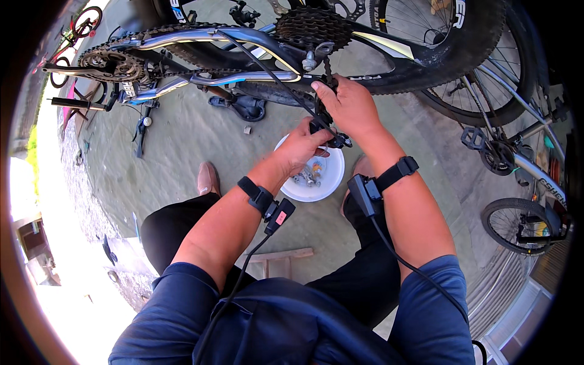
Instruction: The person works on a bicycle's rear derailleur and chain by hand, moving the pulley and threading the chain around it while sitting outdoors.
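In front of me is a bicycle [164, 38] with a silver-blue frame and a black rear wheel with a cassette [307, 30]. Below the cassette hangs a black rear derailleur [321, 125], partly hidden by my fingers. My left hand [301, 146] is closed around its lower end. Higher up, my right hand [351, 104] grips the derailleur's upper part, close to where the chain [328, 66] comes down. Directly beneath both hands stands a white bowl [328, 190] with several small metal parts in it.
A black saddle [243, 108] lies on the floor beyond the bowl, with a brake lever [142, 131] further left. Another bicycle [529, 161] lies at the right, beside a small wheel [517, 226]. A wooden stool [286, 254] is under me.
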A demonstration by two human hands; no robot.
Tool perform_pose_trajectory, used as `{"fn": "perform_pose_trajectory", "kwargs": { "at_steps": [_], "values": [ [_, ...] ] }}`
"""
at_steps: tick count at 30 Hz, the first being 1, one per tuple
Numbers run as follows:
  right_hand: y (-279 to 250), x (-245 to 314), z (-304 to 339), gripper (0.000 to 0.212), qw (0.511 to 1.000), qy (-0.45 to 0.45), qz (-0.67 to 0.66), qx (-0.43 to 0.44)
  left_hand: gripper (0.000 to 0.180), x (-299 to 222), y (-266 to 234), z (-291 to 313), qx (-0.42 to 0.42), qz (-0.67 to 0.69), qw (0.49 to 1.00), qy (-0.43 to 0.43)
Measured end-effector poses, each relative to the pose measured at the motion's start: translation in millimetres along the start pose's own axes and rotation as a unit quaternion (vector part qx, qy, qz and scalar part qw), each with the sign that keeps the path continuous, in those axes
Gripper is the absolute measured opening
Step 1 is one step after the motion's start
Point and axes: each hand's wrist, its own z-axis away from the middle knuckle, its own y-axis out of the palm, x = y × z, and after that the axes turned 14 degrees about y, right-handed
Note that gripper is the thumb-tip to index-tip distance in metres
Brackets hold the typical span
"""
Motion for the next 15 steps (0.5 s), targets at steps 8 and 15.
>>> {"fn": "perform_pose_trajectory", "kwargs": {
  "at_steps": [8, 15],
  "values": [
    [-27.1, 18.5, -6.7, 0.048, 0.982, -0.032, 0.161, 0.091, 0.038, 7.2, 30.4, -2.5, 0.038, 0.23, 0.972, -0.011],
    [-43.0, 17.8, -30.8, 0.061, 0.977, -0.027, 0.077, 0.197, 0.037, -3.0, 42.7, -10.3, 0.054, 0.277, 0.959, -0.017]
  ]
}}
